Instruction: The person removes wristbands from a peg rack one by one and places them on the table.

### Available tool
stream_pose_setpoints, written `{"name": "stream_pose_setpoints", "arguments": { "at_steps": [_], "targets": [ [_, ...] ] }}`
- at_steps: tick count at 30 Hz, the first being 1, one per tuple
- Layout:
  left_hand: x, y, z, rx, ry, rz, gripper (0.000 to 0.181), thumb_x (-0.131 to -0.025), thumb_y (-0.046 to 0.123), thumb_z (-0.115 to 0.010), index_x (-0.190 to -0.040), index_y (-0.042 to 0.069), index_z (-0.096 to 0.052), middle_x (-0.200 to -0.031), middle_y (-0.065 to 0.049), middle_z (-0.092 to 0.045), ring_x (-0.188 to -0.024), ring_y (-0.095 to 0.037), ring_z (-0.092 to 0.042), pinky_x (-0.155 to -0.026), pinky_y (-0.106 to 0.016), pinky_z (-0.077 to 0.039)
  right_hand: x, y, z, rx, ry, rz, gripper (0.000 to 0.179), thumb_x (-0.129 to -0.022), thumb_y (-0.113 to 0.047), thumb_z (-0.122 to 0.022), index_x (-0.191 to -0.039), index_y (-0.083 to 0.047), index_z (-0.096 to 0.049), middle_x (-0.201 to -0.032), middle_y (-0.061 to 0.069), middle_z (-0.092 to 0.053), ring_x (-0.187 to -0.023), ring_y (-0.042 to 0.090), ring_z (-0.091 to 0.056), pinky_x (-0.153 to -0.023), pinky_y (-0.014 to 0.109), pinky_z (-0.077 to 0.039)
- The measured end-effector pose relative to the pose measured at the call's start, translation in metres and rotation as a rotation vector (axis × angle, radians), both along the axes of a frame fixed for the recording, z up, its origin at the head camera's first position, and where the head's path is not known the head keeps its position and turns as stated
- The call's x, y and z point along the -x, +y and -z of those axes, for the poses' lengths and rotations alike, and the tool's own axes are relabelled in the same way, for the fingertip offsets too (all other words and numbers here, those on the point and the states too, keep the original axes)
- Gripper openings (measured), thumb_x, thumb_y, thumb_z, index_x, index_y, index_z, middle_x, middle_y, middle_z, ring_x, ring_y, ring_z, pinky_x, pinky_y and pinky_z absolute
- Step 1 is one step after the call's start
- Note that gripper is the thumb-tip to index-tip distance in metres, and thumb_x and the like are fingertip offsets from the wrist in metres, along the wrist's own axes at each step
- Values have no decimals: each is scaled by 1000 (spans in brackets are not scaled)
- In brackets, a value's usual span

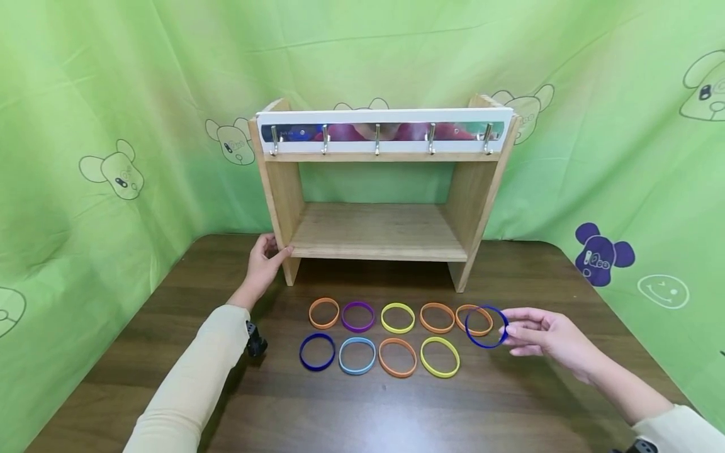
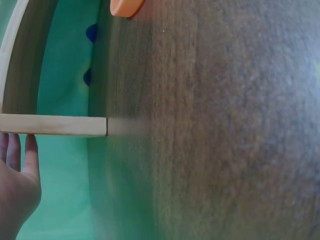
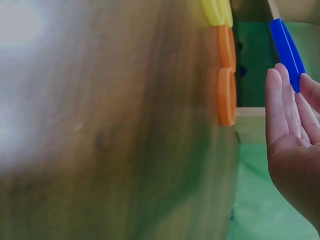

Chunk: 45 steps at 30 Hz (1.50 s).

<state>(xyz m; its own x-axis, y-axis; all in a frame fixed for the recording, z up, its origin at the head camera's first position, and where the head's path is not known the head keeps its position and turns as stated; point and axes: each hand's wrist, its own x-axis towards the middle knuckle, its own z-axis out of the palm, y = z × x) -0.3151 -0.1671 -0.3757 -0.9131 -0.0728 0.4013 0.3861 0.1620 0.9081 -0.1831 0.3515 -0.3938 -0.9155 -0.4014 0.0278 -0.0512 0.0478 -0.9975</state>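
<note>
My right hand [image 1: 552, 340] pinches a dark blue silicone wristband [image 1: 486, 346] between thumb and fingers, held above the table and overlapping an orange wristband [image 1: 467, 307] in the head view. The right wrist view shows the blue wristband [image 3: 287, 50] edge-on at the fingertips. At the left side of a small wooden shelf [image 1: 379, 233], my left hand [image 1: 263, 267] holds the upright panel low down, its thumb across the front edge. Against the panel's outer face lie the fingers [image 2: 31, 155] in the left wrist view. Several metal hooks [image 1: 377, 139] line the shelf's white top strip.
Two rows of wristbands lie before the shelf, among them purple [image 1: 359, 331], light blue [image 1: 357, 372], yellow [image 1: 440, 375] and another dark blue one [image 1: 317, 367]. They rest on a brown wooden table [image 1: 362, 415]. A green printed curtain [image 1: 170, 63] hangs behind and at both sides.
</note>
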Motion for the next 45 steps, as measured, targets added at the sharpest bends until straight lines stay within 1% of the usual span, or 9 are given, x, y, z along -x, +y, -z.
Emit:
{"name": "stream_pose_setpoints", "arguments": {
  "at_steps": [2,4,8,10,17,24,32,40,45],
  "targets": [
    [-1,-1,-1,4,-5,1,34,-90,-4,-64,-119,-12,-49,-112,-26,-56,-98,-22,-49,-77,-19,-44,-1,3,5,7,-20,-24,37,-96,5,-53,-113,-24,-68,-101,12,-71,-91,22,-69,-76,41,-55],
    [-1,-1,-1,8,-7,4,34,-90,-4,-64,-120,-12,-49,-114,-27,-55,-101,-26,-49,-81,-24,-43,-2,5,10,12,-41,-43,37,-96,5,-53,-114,-24,-68,-102,13,-71,-91,21,-69,-77,41,-55],
    [1,-1,-1,4,-2,16,35,-90,-4,-63,-121,-12,-48,-116,-29,-54,-106,-35,-48,-89,-39,-41,-5,9,20,7,-71,-60,36,-97,3,-52,-114,-25,-67,-103,12,-71,-92,20,-68,-77,40,-55],
    [1,-1,-1,-4,2,21,34,-90,-4,-63,-120,-13,-48,-116,-29,-54,-107,-37,-47,-90,-41,-40,-5,11,24,7,-81,-69,35,-97,3,-52,-115,-24,-67,-103,11,-71,-92,20,-68,-77,40,-55],
    [1,0,0,-19,-2,23,34,-90,-5,-63,-120,-13,-48,-116,-28,-54,-107,-37,-47,-83,-25,-42,-5,15,33,24,-105,-109,33,-98,1,-53,-117,-22,-67,-105,10,-71,-93,22,-68,-78,41,-55],
    [2,0,2,-5,9,12,34,-90,-4,-64,-120,-12,-49,-114,-27,-55,-104,-33,-48,-79,-20,-43,-6,15,38,25,-138,-124,32,-97,1,-53,-115,-22,-67,-105,8,-71,-94,23,-68,-79,41,-55],
    [2,0,3,-3,20,6,34,-89,-4,-64,-119,-12,-50,-110,-23,-56,-99,-25,-49,-78,-19,-43,-6,14,39,27,-152,-118,32,-98,2,-51,-115,-20,-67,-104,6,-71,-92,23,-69,-76,39,-56],
    [1,1,3,-6,13,8,34,-89,-4,-64,-119,-12,-50,-110,-23,-56,-97,-21,-49,-79,-19,-43,-7,14,39,-22,-162,-91,30,-97,0,-55,-113,-22,-67,-104,5,-71,-92,23,-69,-76,39,-56],
    [1,-1,3,-19,16,13,34,-89,-5,-63,-119,-13,-49,-112,-26,-55,-101,-27,-49,-80,-22,-43,-7,13,38,-38,-162,-85,27,-96,-1,-57,-114,-19,-66,-103,6,-71,-91,23,-69,-76,40,-56]
  ]
}}
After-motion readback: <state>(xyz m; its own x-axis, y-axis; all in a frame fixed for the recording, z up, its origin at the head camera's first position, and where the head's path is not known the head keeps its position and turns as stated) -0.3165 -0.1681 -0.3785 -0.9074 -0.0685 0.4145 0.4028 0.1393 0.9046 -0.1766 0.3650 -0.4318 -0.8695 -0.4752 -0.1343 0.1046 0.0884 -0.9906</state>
